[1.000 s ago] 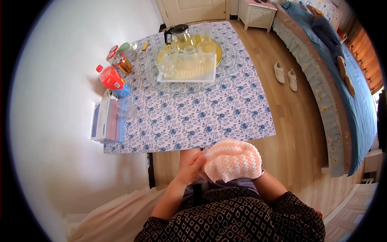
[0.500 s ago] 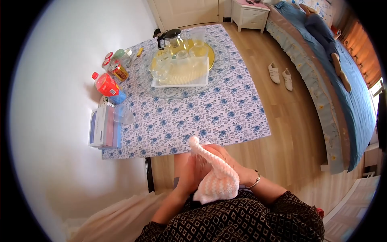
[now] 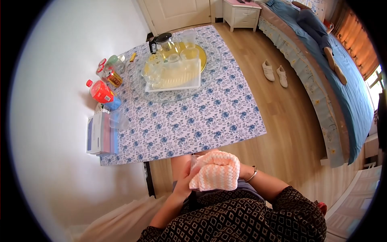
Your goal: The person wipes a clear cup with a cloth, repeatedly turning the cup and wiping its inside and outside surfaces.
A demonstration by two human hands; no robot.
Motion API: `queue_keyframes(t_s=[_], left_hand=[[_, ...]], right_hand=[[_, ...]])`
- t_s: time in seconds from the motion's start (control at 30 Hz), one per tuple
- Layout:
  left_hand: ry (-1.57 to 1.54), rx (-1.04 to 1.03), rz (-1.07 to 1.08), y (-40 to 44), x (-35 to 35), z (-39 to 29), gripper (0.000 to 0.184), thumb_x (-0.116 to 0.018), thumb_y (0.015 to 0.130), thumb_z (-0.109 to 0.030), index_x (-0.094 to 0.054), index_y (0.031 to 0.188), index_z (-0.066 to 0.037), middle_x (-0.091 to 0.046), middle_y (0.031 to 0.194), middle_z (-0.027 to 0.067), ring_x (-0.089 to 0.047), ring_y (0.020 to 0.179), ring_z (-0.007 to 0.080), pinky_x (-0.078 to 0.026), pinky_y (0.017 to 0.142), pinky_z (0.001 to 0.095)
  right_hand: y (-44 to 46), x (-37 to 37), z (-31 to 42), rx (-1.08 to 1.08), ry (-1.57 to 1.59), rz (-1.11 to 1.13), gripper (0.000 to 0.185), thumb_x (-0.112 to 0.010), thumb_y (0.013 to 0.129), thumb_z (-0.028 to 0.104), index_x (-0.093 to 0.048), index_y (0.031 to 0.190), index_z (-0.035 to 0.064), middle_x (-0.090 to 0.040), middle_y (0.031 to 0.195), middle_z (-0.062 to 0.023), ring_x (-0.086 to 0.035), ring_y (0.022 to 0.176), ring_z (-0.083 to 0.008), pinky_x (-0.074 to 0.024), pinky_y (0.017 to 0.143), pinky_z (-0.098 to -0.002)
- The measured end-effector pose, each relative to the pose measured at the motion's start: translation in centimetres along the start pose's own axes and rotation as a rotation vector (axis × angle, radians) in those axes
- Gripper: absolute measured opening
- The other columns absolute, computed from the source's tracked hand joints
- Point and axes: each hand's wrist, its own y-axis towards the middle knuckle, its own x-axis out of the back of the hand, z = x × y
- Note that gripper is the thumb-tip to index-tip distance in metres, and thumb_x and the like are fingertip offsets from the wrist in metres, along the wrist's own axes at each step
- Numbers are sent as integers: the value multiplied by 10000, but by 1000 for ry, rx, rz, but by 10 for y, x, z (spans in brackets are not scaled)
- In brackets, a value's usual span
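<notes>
A pink-and-white striped knitted cloth (image 3: 217,173) is bunched in front of my lap, just beyond the table's near edge. My left hand (image 3: 184,180) is closed round a clear, see-through cup (image 3: 196,162) at the cloth's left side; the cloth partly covers the cup. My right hand (image 3: 244,171) reaches in from the right, a bracelet on its wrist. The cloth hides its fingers, so their grip cannot be made out.
On the flowered table (image 3: 181,125), a white tray (image 3: 177,80) holds clear glassware near a lidded pitcher (image 3: 164,42). Bottles, a can and a box (image 3: 96,133) line the left side. White shoes (image 3: 274,73) stand on the floor; a person (image 3: 318,34) lies on the bed.
The cloth hung narrow with its tip up half a second ago; now it is bunched over my right hand. The view has shifted, with the table lower and further left.
</notes>
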Motion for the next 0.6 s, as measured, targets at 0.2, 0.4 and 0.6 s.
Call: queue_keyframes(t_s=[0.2, 0.4, 0.6], left_hand=[[21, 56, 39, 6, 6, 0, 541, -622, 825, -195, -359, 1246, 19, -508, 1131, 94, -499, 1022, 152, -401, 875, 279], [31, 99, 168, 8, 12, -7, 588, -645, 805, -164, -337, 1265, 33, -497, 1157, 98, -492, 1043, 156, -395, 895, 282], [-252, 328, 165, 3, 14, 4, 496, -592, 842, -193, -392, 1239, 29, -528, 1112, 78, -512, 1011, 136, -427, 847, 262]], right_hand=[[-6, -15, 40, -119, 41, 220, 549, -667, 769, 225, -443, 1222, 10, -481, 1196, -101, -433, 1127, -186, -320, 970, -313], [-11, -6, 18, -23, -319, 340, 474, -618, 810, 214, -457, 1211, 18, -471, 1202, -110, -436, 1126, -204, -303, 982, -318], [-24, -7, 23, -174, -457, 346, 517, -594, 829, 193, -383, 1272, 29, -440, 1242, -95, -421, 1146, -188, -310, 982, -314]])
